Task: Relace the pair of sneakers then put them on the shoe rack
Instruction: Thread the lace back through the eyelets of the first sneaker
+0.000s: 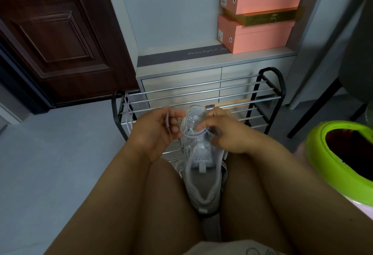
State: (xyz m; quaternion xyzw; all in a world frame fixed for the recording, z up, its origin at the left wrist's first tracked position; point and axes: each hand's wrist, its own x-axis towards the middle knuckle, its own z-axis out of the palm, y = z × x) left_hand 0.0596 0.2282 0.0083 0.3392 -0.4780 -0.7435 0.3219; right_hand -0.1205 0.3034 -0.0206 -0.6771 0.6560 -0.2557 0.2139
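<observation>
Sneaker (pixel 199 154), white and sparkly with a grey inside, is lying between the person's two bare knees, with its toe pointing away toward the black shoe rack with shiny metal bars (pixel 201 93). Its white tongue is showing the word DREAM upside down.

Left hand (pixel 159 131) is sitting just left of the toe of the shoe. Its fingers are curling around one end of the pale purple shoelace (pixel 189 134) and holding it up. The lace is running from this hand across the front of the shoe to the other hand.

Right hand (pixel 224 131) is resting on the right side of the shoe. Its fingertips are pinching the lace close to the lace holes.

Another pale purple lace (pixel 129 113) is hanging from the left end of the rack, well to the left of the left hand.

Far behind the hands, pink shoe boxes (pixel 260 12) are stacking up on a grey cabinet (pixel 177 73). A green and black bin (pixel 341 154) is sitting to the right of the right hand. A dark brown wooden door (pixel 56 39) is standing far off to the left.
</observation>
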